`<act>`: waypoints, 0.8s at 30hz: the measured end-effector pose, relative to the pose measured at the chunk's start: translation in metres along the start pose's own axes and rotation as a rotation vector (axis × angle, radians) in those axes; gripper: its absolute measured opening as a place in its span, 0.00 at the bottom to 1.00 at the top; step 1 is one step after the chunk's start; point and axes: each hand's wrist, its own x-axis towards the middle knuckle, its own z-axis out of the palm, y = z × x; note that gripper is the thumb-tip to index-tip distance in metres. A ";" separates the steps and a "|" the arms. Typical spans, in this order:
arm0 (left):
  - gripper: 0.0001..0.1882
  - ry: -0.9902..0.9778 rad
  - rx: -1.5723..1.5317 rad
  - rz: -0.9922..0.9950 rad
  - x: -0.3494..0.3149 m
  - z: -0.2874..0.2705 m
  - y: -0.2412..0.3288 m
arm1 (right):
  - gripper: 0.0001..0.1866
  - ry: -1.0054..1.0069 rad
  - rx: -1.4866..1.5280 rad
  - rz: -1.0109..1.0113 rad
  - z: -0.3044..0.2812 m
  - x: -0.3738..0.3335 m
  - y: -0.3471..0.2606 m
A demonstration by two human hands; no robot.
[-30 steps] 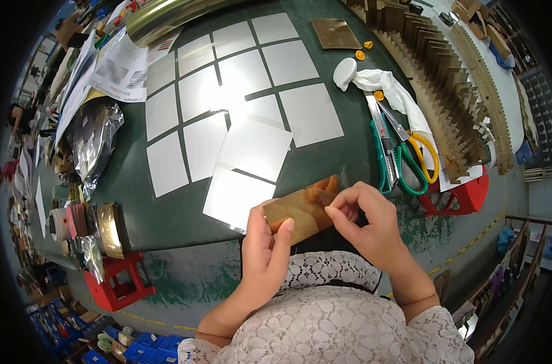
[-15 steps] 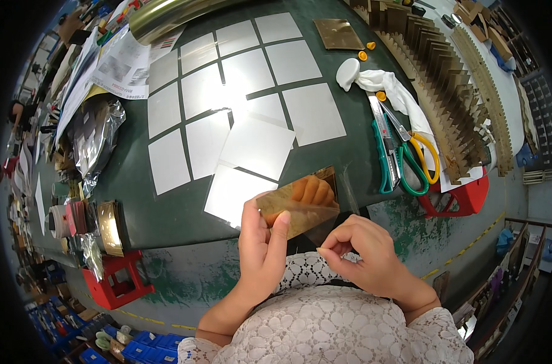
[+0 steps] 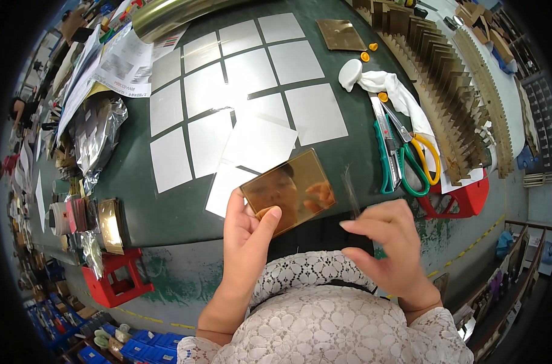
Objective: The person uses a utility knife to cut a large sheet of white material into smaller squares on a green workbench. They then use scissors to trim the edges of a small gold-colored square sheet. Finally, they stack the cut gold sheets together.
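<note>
My left hand grips a rectangular amber, mirror-like plate by its lower left edge, thumb on top and fingers beneath. The plate is tilted above the front edge of the table and reflects what is over it. To its right hovers my right hand, apart from the plate, thumb and forefinger spread with nothing visible between them. A thin clear strip of film lies on the table just beyond that hand. Several pale square sheets are laid out behind the plate, some overlapping.
On the right of the dark green table lie a teal-handled cutter, scissors, a white cloth and another amber plate. Toothed racks stand beyond. Plastic bags and stacked plates are at left.
My right hand has moved right and its pinch has opened; the clear film between it and the plate is no longer visible. The plate has turned and shows its whole shiny face.
</note>
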 end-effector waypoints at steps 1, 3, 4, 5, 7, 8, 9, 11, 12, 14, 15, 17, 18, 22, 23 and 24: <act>0.23 -0.025 -0.061 -0.034 0.000 0.000 0.000 | 0.19 0.025 -0.108 -0.083 0.003 0.001 0.001; 0.24 -0.066 -0.144 -0.096 -0.002 0.001 0.002 | 0.23 -0.018 -0.274 -0.123 0.018 -0.007 0.000; 0.24 -0.090 -0.179 -0.119 -0.003 0.003 0.004 | 0.23 -0.016 -0.307 -0.135 0.028 -0.008 -0.002; 0.24 -0.115 -0.214 -0.143 -0.003 0.005 0.004 | 0.24 -0.014 -0.340 -0.146 0.036 -0.010 -0.001; 0.25 -0.166 -0.266 -0.183 -0.005 0.005 0.004 | 0.29 -0.069 -0.404 -0.138 0.046 -0.012 0.006; 0.25 -0.191 -0.292 -0.203 -0.007 0.006 0.004 | 0.31 -0.070 -0.430 -0.131 0.048 -0.008 0.009; 0.26 -0.206 -0.283 -0.217 -0.007 0.004 0.003 | 0.32 -0.072 -0.458 -0.125 0.050 -0.005 0.013; 0.27 -0.236 -0.264 -0.243 -0.008 -0.001 0.002 | 0.37 -0.021 -0.541 -0.143 0.051 -0.001 0.023; 0.27 -0.227 -0.254 -0.237 -0.010 -0.001 0.003 | 0.37 -0.018 -0.553 -0.142 0.049 0.000 0.026; 0.27 -0.207 -0.233 -0.224 -0.012 0.000 0.005 | 0.37 -0.018 -0.587 -0.114 0.043 0.002 0.031; 0.27 -0.209 -0.227 -0.235 -0.012 -0.001 0.005 | 0.37 -0.020 -0.609 -0.089 0.039 0.003 0.033; 0.28 -0.212 -0.216 -0.257 -0.012 -0.003 0.007 | 0.41 -0.064 -0.609 -0.008 0.026 0.006 0.038; 0.28 -0.220 -0.232 -0.266 -0.011 -0.005 0.008 | 0.42 -0.080 -0.613 0.054 0.021 0.008 0.038; 0.28 -0.133 -0.256 -0.203 -0.009 -0.005 0.007 | 0.43 -0.050 -0.410 0.214 0.007 0.002 0.048; 0.28 -0.081 -0.252 -0.162 -0.009 -0.004 0.006 | 0.43 -0.039 -0.351 0.248 0.005 0.000 0.047; 0.28 -0.143 -0.266 -0.188 -0.007 -0.005 0.007 | 0.43 -0.033 -0.292 0.222 0.003 -0.002 0.045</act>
